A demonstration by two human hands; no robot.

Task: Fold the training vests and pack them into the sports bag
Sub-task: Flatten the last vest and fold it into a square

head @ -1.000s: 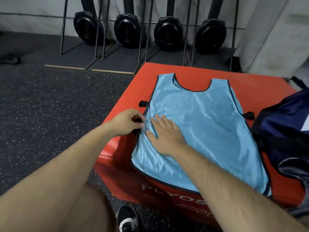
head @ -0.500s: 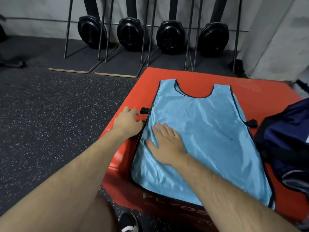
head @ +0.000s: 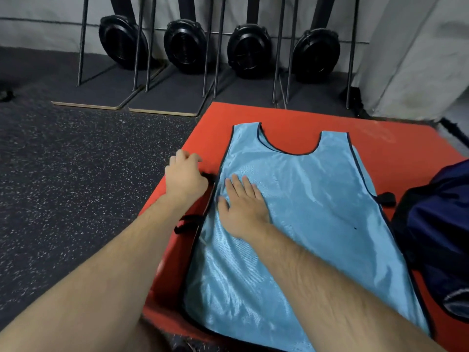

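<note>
A light blue training vest [head: 304, 212] is spread flat on a red padded box [head: 291, 118], its neck opening beyond the fingertips. The right hand [head: 243, 207] is laid flat on it near its left edge, fingers straight and released. The left hand [head: 186, 176] is set just beside those fingers, its own fingers curled. A black side strap [head: 210, 177] meets its thumb, but whether the strap is pinched cannot be told. A navy sports bag [head: 436, 224] is seen well right of the fingers.

Vest [head: 317, 212] — flat on box [head: 396, 141]; bag [head: 436, 224] at its right; machines [head: 250, 50] behind, along wall [head: 411, 59].
</note>
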